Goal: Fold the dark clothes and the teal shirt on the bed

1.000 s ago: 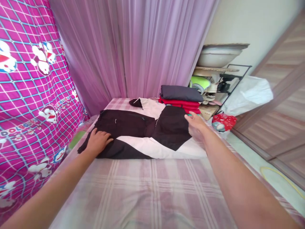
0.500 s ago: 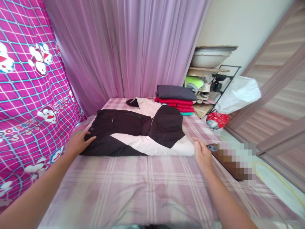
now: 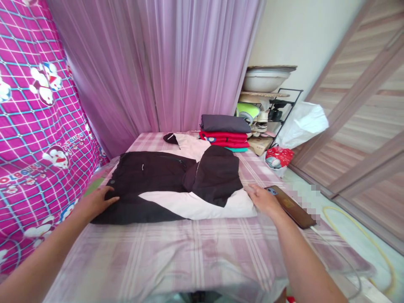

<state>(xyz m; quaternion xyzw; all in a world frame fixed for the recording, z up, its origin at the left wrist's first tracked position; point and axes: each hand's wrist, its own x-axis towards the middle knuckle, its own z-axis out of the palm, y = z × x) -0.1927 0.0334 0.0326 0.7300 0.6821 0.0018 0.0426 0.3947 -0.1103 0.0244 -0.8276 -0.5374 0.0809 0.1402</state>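
head view: a black and pale pink hooded jacket point(image 3: 158, 172) lies flat across the middle of a plaid cloth point(image 3: 158, 256), hem toward the cloth's left edge, hood toward its right edge. one sleeve stretches toward the far edge and ends in a black cuff point(image 3: 171, 138). the left hand point(image 3: 94, 205) rests at the near corner of the hem, thumb and forefinger spread apart on the black fabric. the right hand point(image 3: 263, 200) is at the jacket's pale right end, fingers close together; whether they pinch the fabric i cannot tell.

near the far right corner of the cloth sits a stack of folded clothes point(image 3: 224, 136), dark grey on top, red in the middle, teal at the bottom. a brown phone point(image 3: 293, 208) lies along the right edge, just beside the right hand, with a pale cable point(image 3: 344, 254) running from it. a purple curtain point(image 3: 189, 63) hangs behind the far edge, and a bright pink patterned cloth point(image 3: 41, 126) hangs beyond the left edge. past the far right corner, a white basin point(image 3: 267, 80) sits on a rack.
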